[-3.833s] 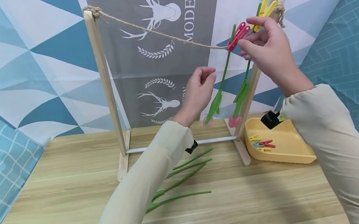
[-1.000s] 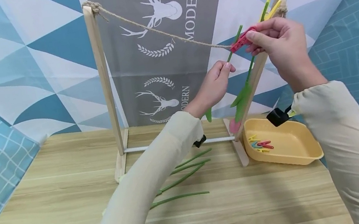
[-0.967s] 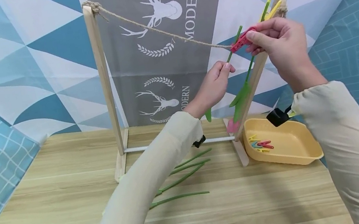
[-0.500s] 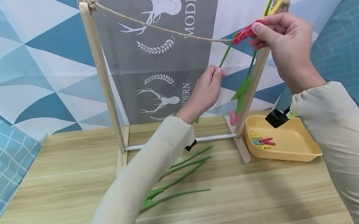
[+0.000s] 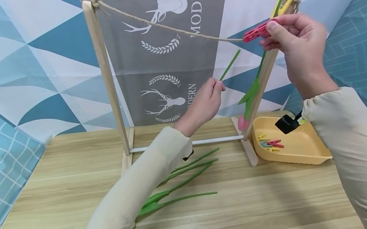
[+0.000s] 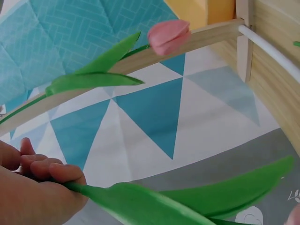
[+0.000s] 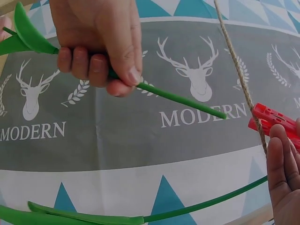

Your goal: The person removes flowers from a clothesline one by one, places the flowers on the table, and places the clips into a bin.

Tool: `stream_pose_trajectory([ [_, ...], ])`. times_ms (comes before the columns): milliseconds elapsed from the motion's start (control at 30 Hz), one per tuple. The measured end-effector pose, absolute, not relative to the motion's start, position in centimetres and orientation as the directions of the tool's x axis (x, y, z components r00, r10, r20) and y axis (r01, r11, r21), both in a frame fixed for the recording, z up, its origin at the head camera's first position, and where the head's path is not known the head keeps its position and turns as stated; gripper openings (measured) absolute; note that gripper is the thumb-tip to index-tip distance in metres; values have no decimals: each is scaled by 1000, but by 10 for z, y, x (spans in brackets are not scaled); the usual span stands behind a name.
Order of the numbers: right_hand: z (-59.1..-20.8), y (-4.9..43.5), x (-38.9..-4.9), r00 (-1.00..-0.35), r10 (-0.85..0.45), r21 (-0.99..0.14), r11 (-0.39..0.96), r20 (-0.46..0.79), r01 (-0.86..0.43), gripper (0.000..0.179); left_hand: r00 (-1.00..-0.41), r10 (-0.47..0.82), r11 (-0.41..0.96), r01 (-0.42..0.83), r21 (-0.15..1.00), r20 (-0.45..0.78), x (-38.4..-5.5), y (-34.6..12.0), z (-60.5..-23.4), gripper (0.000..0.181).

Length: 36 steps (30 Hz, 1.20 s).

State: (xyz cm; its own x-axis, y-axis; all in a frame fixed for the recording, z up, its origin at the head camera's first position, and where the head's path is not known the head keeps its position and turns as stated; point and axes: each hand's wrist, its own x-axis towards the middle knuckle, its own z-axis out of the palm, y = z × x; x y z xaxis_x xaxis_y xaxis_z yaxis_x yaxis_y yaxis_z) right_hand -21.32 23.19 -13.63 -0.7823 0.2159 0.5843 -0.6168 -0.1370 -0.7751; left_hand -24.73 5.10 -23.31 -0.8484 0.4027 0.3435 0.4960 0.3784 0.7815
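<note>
My left hand [image 5: 201, 104] grips the green stem of an artificial tulip [image 5: 230, 64]; the stem's bare end points up toward the rope, apart from it. In the left wrist view, the held tulip's leaves [image 6: 140, 204] spread out beyond the fingers. My right hand [image 5: 302, 43] pinches a red clothespin [image 5: 256, 32], whose tip is at the twine rope [image 5: 170, 27]. Beside it, a second tulip [image 5: 250, 92] with a pink bloom hangs head down, its stem top at a yellow clothespin [image 5: 284, 5] near the right post.
A wooden frame with a left post [image 5: 107, 78] and a white crossbar [image 5: 217, 140] stands on the table [image 5: 254, 206]. Several green-stemmed flowers [image 5: 195, 196] lie partly under my left sleeve. At the right, a yellow tray [image 5: 303, 152] holds several small clothespins [image 5: 271, 144].
My left hand, earlier holding nothing, has taken the tulip's stem and drawn it down and left out of the red clothespin. My right hand has taken hold of that clothespin and shifted slightly right.
</note>
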Motion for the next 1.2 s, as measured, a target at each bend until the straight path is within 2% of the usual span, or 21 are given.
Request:
stream_pose_trajectory([
  [400, -143, 232, -208, -780, 232, -738, -253, 582, -626, 35, -869, 412, 557, 477, 680, 273, -237, 42, -245, 29],
  [700, -150, 229, -207, -720, 317, -648, -313, 618, -694, 33, -879, 442, 650, 452, 611, 180, -230, 33, -257, 31],
  [867, -152, 227, -205, -721, 311, -607, -394, 619, -690, 30, -878, 451, 673, 454, 584, 161, -228, 26, -265, 33],
  [1200, -160, 225, -204, -750, 316, -598, -460, 581, -657, 22, -885, 438, 697, 446, 561, 159, -224, 20, -270, 32],
])
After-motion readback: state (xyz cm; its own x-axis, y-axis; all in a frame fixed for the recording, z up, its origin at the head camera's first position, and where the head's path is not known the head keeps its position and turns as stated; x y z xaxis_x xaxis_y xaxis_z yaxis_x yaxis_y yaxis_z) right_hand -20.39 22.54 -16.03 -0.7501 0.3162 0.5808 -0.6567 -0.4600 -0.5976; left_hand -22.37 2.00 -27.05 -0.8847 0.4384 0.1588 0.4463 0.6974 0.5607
